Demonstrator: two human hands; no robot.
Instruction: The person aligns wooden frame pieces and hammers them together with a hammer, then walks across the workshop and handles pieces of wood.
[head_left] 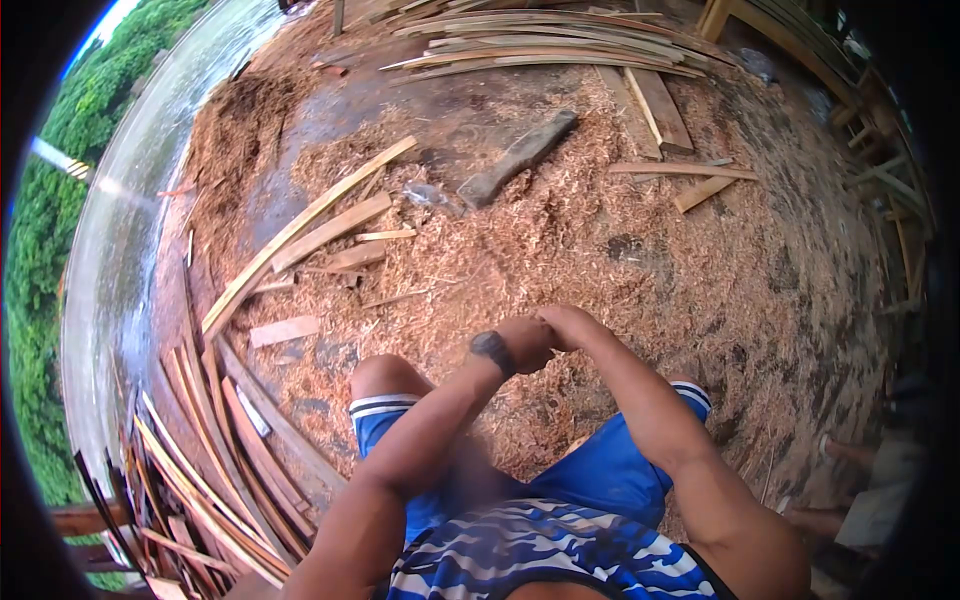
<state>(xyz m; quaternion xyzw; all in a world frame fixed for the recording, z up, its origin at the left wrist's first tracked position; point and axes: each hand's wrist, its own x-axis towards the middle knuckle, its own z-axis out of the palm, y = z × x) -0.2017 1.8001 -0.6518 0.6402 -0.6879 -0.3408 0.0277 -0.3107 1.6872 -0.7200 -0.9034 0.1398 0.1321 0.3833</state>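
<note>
Out in front of my knees, my two hands meet above the shavings. My left hand (528, 344), with a dark watch (491, 351) on its wrist, is closed like a fist. Against it rests my right hand (566, 325), its fingers curled in and mostly out of sight. Whatever they may hold between them is hidden. Curly wood shavings (480, 285) cover the ground below and around both hands. Farther ahead lies a thick, weathered board (520, 158), with a crumpled piece of clear plastic (428, 195) beside its near end.
Loose strips and offcuts (335, 230) lie ahead to the left. Long slats (215, 450) pile up at my lower left. A stack of strips (550, 45) and a thick plank (658, 110) lie at the back. Another person's foot (845, 450) shows at the right.
</note>
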